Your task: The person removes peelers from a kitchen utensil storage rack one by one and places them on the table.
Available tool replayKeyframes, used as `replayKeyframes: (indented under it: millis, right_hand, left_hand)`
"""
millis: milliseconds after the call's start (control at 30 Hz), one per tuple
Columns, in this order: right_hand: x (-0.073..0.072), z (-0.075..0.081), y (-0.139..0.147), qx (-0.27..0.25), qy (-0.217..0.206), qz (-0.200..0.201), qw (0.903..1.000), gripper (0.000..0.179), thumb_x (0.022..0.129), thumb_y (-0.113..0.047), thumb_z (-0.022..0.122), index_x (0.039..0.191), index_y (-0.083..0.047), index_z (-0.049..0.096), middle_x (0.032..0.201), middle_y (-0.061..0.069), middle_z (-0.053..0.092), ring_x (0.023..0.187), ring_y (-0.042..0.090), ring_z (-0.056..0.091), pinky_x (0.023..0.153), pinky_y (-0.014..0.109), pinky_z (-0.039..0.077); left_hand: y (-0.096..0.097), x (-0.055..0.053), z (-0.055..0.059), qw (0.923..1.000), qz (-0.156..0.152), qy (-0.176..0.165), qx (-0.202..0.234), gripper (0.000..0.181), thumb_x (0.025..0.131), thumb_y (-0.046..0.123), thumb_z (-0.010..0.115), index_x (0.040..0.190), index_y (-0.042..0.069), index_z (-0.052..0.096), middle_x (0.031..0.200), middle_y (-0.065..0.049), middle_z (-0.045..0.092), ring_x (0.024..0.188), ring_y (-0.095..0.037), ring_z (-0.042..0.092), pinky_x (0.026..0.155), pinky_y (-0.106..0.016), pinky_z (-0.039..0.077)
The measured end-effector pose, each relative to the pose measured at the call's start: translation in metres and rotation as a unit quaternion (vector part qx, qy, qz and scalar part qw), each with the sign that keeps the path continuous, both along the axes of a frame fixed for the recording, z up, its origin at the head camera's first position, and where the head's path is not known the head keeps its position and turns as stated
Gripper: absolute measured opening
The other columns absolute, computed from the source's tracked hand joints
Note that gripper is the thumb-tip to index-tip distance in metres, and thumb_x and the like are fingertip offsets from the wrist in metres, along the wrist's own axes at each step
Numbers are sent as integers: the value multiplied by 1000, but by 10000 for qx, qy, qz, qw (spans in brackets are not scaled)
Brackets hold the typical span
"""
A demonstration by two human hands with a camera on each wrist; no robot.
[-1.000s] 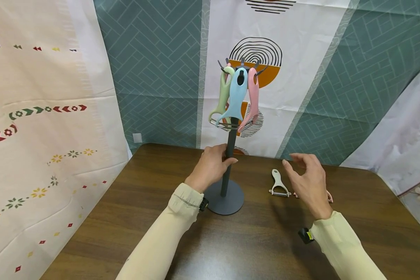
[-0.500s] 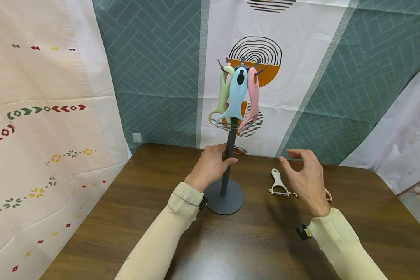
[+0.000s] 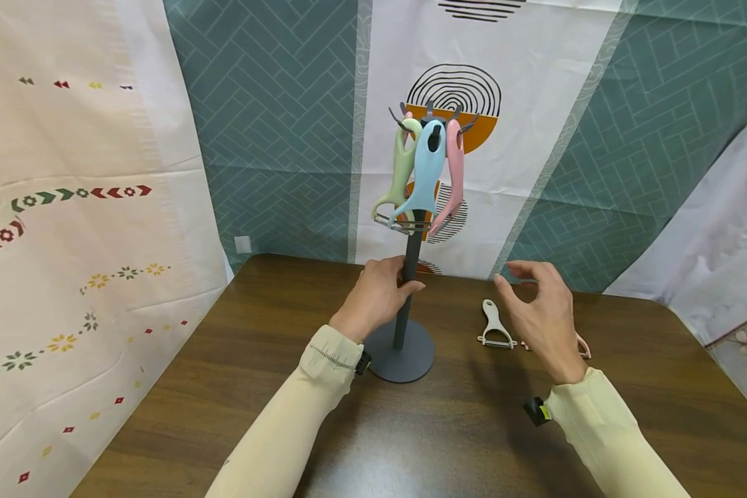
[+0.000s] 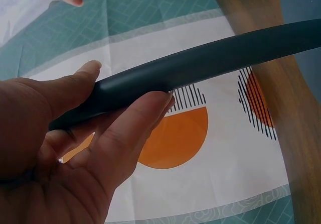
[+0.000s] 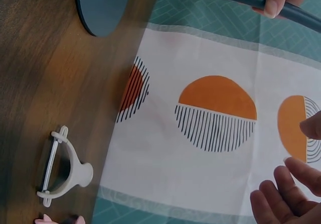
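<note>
The left hand (image 3: 376, 290) gripped the pole (image 3: 403, 318) between thumb and fingers, above the round base (image 3: 411, 360). The right hand (image 3: 544, 311) was raised over the right of the table (image 3: 286, 415), thumb and fingers parted, holding nothing.

The white peeler (image 3: 494, 321) lay just left of the right hand, handle to the far side, blade to the near side. Beneath that hand, a peach peeler (image 3: 584, 347) was largely hidden. Above the left hand, the green peeler (image 3: 402, 169), blue peeler (image 3: 429, 176) and pink peeler (image 3: 456, 166) hung from the hooks (image 3: 469, 124).

The loose peelers were judged light and stiff, with smooth handles that could slip; the handle was the proper hold, clear of the blade. The pole looked rigid but smooth; mid-height suited a steadying grip.
</note>
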State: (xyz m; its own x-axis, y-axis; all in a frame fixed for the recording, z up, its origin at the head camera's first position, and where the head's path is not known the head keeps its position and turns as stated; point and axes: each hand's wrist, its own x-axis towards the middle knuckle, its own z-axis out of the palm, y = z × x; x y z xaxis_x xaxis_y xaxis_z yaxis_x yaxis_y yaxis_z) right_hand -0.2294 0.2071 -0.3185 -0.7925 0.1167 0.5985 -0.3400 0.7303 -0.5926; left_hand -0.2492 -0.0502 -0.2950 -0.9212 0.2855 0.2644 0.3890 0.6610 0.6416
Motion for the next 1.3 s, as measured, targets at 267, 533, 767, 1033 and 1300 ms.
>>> replayKeyframes:
  millis: [267, 533, 767, 1033, 1300]
  right_hand:
    - [-2, 3, -3, -88, 40, 124, 9999, 32, 95, -27, 73, 120, -8, 69, 115, 10, 67, 103, 28, 65, 91, 34, 44]
    - [-5, 9, -5, -104, 210, 191, 9995, 31, 94, -25, 74, 119, -7, 70, 111, 10, 68, 100, 24, 65, 88, 22, 46]
    - [-5, 12, -6, -124, 234, 278, 9993, 31, 95, -25, 73, 120, -7, 70, 112, 10, 67, 102, 24, 64, 89, 17, 46]
    - [-5, 17, -11, -209, 360, 359, 9985, 31, 94, -25, 74, 120, -9, 71, 110, 7, 68, 100, 19, 64, 88, 12, 46]
    - [-4, 22, -17, -403, 468, 529, 9967, 32, 93, -24, 75, 121, -10, 71, 109, 5, 67, 98, -4, 59, 92, 16, 50]
  left_hand:
    - [0, 0, 0, 10000, 32, -13, -54, 21, 98, 27, 69, 91, 9, 63, 75, -3, 69, 62, -14, 58, 57, -24, 44]
    - [0, 0, 0, 9999, 20, 58, -119, 21, 98, 28, 70, 91, 9, 65, 72, -2, 67, 61, -13, 58, 56, -24, 43]
    - [0, 1, 0, 9999, 2, 77, -122, 21, 98, 29, 70, 91, 9, 65, 71, -2, 67, 61, -13, 58, 56, -24, 43]
    - [1, 1, -1, 9998, 59, 72, -177, 22, 98, 30, 70, 91, 9, 65, 76, -3, 70, 63, -13, 60, 57, -25, 46]
    - [1, 0, -2, 9999, 51, 72, -135, 22, 97, 29, 70, 90, 9, 64, 76, -3, 69, 63, -14, 60, 57, -25, 46]
